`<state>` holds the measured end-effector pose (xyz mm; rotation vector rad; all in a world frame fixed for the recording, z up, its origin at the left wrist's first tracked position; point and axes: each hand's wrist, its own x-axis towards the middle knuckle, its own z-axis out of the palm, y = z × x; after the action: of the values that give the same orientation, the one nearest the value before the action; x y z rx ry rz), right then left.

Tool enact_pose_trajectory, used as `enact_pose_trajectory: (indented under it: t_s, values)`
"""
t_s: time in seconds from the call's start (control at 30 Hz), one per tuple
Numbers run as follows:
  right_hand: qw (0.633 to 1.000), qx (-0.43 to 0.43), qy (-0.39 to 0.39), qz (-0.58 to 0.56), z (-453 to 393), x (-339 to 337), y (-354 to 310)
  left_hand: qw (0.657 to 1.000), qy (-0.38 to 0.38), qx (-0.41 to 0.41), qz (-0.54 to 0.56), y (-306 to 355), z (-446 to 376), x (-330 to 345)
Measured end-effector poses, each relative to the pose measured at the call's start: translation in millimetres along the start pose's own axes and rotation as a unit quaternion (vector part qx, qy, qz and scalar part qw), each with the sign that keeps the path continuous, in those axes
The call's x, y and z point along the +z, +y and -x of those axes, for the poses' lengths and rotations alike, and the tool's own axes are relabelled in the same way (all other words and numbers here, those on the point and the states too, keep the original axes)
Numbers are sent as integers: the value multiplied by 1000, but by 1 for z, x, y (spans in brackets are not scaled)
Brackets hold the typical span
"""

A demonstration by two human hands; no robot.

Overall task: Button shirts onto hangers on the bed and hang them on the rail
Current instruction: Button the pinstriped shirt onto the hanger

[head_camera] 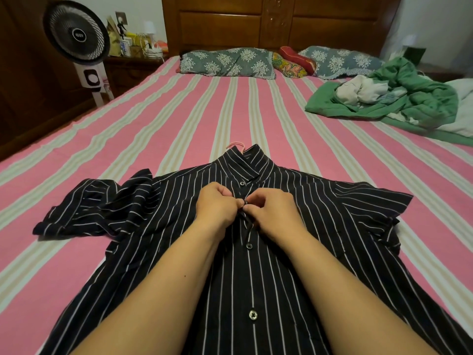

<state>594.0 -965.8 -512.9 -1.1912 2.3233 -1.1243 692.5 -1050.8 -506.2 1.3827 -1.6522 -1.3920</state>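
A black shirt with thin white stripes (320,226) lies face up on the pink striped bed (158,119), collar pointing away from me. A pink hanger hook (236,145) pokes out of the collar; the hanger's body is hidden inside the shirt. My left hand (216,203) pinches the placket edge just below the collar. My right hand (271,211) pinches a small black button (246,202) against that edge. One button above them at the collar and two below on the placket show.
A heap of green and white clothes (389,98) lies at the bed's right side. Patterned pillows (227,62) line the wooden headboard (276,19). A standing fan (76,37) and a cluttered nightstand (133,65) are at the left. No rail is in view.
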Motion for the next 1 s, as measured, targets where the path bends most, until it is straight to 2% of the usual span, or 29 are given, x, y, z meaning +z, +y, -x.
enact_pose_trajectory:
  t_s: [0.07,0.2,0.27,0.37,0.43,0.5,0.53,0.6,0.7,0.73,0.77,0.8,0.87,0.93,1.0]
  values:
    - [997,-41,22,66,1,0,2,1000,-11,-8,21,0,-1,-1]
    - [992,-73,42,89,2,3,1,999,-24,-14,23,0,-2,-1]
    - [993,-53,34,99,1,5,0,999,-27,-13,16,-1,-3,-1]
    - [996,32,12,85,-3,1,2,999,-40,7,-28,0,-2,-2]
    - [995,95,-9,-3,-3,-2,1,988,-25,58,-142,-2,1,0]
    - [982,163,6,-97,-3,-2,0,944,19,123,-304,-4,6,0]
    - [975,189,19,-115,-4,-2,0,927,28,136,-348,-6,6,-1]
    - [973,195,73,-96,-6,-7,-1,927,5,118,-357,-5,7,-4]
    - [961,101,254,-30,-4,-30,-12,922,-21,121,-368,-7,7,-4]
    - [951,69,300,-28,-4,-39,-22,920,-18,126,-371,-7,7,-4]
    - [951,50,303,-33,-9,-45,-32,919,-14,130,-372,-5,8,-3]
    - [964,46,262,-28,-19,-46,-40,919,-15,131,-372,-4,8,-3]
    - [990,67,98,70,-43,-33,-45,917,-18,133,-375,-7,8,-1]
    - [982,75,-39,171,-61,-15,-37,920,-17,139,-366,-7,7,-2]
    - [967,65,-100,224,-71,-7,-28,933,-10,155,-324,-9,5,-6]
